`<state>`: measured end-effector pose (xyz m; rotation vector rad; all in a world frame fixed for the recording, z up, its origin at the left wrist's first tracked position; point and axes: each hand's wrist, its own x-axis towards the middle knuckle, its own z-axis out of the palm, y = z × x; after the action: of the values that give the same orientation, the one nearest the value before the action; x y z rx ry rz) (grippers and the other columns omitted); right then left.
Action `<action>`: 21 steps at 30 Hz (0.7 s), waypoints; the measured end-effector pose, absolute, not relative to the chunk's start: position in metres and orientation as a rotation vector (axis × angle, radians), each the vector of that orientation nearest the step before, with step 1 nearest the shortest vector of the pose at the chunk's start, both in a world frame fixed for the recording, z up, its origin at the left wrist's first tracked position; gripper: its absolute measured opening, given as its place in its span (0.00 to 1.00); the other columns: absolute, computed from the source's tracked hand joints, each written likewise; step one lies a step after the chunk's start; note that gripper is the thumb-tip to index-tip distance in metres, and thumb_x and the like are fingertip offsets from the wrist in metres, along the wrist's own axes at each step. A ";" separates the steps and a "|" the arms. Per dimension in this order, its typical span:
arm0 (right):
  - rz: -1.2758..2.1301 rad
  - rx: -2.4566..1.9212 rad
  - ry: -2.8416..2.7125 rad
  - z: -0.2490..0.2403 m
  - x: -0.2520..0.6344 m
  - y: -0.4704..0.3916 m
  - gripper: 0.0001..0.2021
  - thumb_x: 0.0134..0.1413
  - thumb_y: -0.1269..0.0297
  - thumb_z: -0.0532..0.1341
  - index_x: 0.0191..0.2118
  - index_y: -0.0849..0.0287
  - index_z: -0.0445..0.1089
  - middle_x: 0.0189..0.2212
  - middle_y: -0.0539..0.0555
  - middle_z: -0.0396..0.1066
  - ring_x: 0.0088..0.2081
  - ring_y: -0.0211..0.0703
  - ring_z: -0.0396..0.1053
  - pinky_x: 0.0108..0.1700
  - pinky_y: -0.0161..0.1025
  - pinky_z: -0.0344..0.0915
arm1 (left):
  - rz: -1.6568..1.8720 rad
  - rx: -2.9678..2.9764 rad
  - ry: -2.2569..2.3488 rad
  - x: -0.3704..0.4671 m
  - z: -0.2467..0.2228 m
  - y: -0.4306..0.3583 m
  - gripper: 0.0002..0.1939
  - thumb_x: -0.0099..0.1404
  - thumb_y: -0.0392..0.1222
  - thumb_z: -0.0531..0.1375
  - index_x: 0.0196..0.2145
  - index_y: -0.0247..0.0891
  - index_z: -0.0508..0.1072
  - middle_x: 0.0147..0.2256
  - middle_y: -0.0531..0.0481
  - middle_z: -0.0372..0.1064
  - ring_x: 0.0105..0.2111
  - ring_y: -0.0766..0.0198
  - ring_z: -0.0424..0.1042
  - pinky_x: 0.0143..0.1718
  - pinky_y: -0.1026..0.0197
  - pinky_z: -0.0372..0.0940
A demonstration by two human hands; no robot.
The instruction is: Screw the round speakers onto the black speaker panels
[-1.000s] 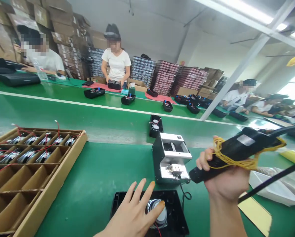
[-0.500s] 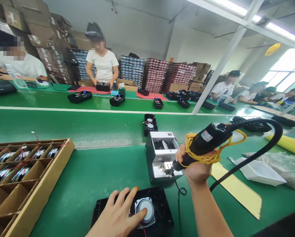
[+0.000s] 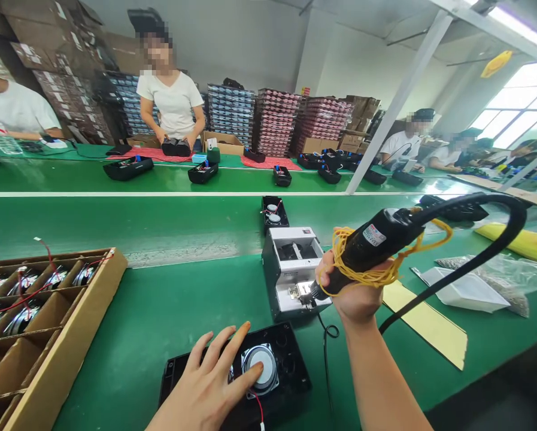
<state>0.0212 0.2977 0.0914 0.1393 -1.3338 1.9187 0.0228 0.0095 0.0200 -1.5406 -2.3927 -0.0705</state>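
A person's two bare hands work over a green worktop [image 3: 187, 305]. The left hand [image 3: 205, 383] is open, fingers spread across a black case [image 3: 293, 389] that lies toward the near edge; its thumb is over the round speaker [image 3: 269, 359] in the case, and a red wire [image 3: 259, 404] trails out. The right hand [image 3: 360, 304] is closed around a black driver [image 3: 369, 239] looped with yellow cord [image 3: 341, 242].

One second ago the driver was held up to the right of the machine [image 3: 290, 276] at the far edge; now its tip is at the machine's front, though whether they touch is unclear. The left hand has stayed over the case. This suggests the driver is being used at the machine, with the case kept steady.

Along the left edge, a divided carton [image 3: 82, 335] holds more speakers.
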 end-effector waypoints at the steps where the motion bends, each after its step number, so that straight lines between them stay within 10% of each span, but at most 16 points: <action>1: 1.922 0.141 -1.335 0.092 0.021 0.298 0.36 0.55 0.24 0.55 0.43 0.59 0.68 0.22 0.49 0.60 0.18 0.36 0.59 0.21 0.35 0.57 | -0.068 -1.565 -2.370 0.023 0.020 0.011 0.29 0.62 0.31 0.63 0.58 0.54 0.70 0.71 0.38 0.43 0.67 0.40 0.52 0.62 0.35 0.51; 5: 1.912 0.129 -1.316 0.092 0.021 0.301 0.38 0.53 0.22 0.54 0.46 0.58 0.67 0.22 0.48 0.60 0.17 0.37 0.57 0.20 0.36 0.57 | -0.132 -1.662 -2.264 0.022 0.015 0.019 0.27 0.67 0.27 0.58 0.56 0.57 0.71 0.70 0.44 0.48 0.69 0.48 0.47 0.66 0.35 0.38; 10: 1.933 0.110 -1.331 0.092 0.019 0.302 0.38 0.51 0.21 0.54 0.38 0.58 0.65 0.21 0.49 0.59 0.18 0.36 0.57 0.20 0.35 0.57 | -0.394 -1.777 -2.081 0.012 0.020 0.029 0.06 0.71 0.49 0.61 0.40 0.47 0.74 0.60 0.49 0.66 0.63 0.55 0.58 0.69 0.47 0.32; 21: 1.926 0.168 -1.358 0.088 0.021 0.304 0.37 0.53 0.22 0.53 0.36 0.58 0.64 0.21 0.48 0.58 0.16 0.36 0.56 0.18 0.35 0.56 | -0.761 -1.731 -2.298 0.013 0.042 0.019 0.14 0.63 0.24 0.51 0.39 0.41 0.65 0.47 0.54 0.71 0.52 0.67 0.68 0.64 0.56 0.49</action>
<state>0.0209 0.3037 0.0885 0.1681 -1.3584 1.9258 0.0126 0.0186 0.0425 -1.7313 -2.2977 -0.7606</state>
